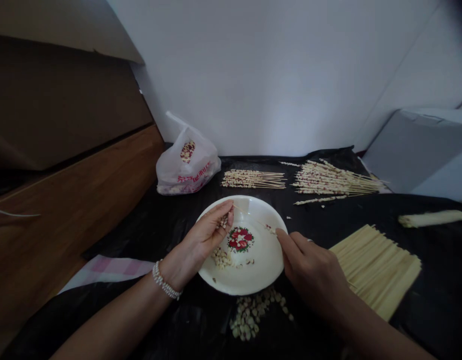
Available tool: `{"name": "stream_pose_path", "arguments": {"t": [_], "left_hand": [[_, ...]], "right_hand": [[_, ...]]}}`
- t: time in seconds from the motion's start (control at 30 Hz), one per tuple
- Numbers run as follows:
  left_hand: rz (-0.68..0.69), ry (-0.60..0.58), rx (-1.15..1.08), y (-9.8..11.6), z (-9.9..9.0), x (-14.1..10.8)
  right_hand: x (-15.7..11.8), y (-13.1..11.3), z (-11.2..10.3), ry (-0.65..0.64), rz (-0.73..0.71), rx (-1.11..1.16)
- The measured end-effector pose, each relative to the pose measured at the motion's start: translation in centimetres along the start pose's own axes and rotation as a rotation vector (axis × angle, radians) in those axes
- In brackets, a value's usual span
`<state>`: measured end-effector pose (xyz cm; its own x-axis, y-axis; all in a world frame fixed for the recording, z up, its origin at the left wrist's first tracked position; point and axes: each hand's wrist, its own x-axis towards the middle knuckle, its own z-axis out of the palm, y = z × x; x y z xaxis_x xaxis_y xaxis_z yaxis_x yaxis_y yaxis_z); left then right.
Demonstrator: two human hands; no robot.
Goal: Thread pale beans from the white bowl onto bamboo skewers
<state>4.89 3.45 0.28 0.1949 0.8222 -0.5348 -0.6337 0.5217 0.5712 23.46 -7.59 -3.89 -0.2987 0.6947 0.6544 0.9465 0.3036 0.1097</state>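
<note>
Over a white bowl [261,280] with a red flower print, a thin wooden skewer [249,214] spans the gap between my hands. My left hand [211,227] pinches one end of it and cups several small pale pieces [223,221] in its curled fingers. At the other end my right hand [309,262] is closed on the skewer, beside a few pale and reddish pieces [269,228] threaded on it. More loose pale pieces [221,258] lie in the bowl below my left hand. My right fingertips are partly hidden.
Behind the bowl lie threaded skewers in a smaller bunch [249,178] and a larger one [321,178], next to a white plastic bag [187,162]. Bare sticks [377,267] are at right, with a pale bundle [433,218] beyond. Greenish pieces [249,315] lie on black sheeting in front.
</note>
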Motion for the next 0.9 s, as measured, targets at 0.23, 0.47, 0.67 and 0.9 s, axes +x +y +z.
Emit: {"name": "stream_pose_path", "arguments": {"t": [0.23,0.47,0.67,0.9], "left_hand": [[0.045,-0.001,0.055,-0.3,0.2,-0.3],[0.021,-0.096,0.156,-1.0,-0.5,-0.2],[-0.025,-0.194,0.247,-1.6,-0.8,-0.7],[-0.109,-0.258,0.232,-2.9,-0.7,-1.3]], "right_hand": [[0.1,-0.2,-0.1,0.003,0.001,-0.001],[0.0,-0.2,-0.1,0.007,-0.021,0.016],[0.1,-0.4,-0.3,0.005,-0.023,0.026],[0.0,-0.4,-0.2,0.007,-0.048,0.054]]}}
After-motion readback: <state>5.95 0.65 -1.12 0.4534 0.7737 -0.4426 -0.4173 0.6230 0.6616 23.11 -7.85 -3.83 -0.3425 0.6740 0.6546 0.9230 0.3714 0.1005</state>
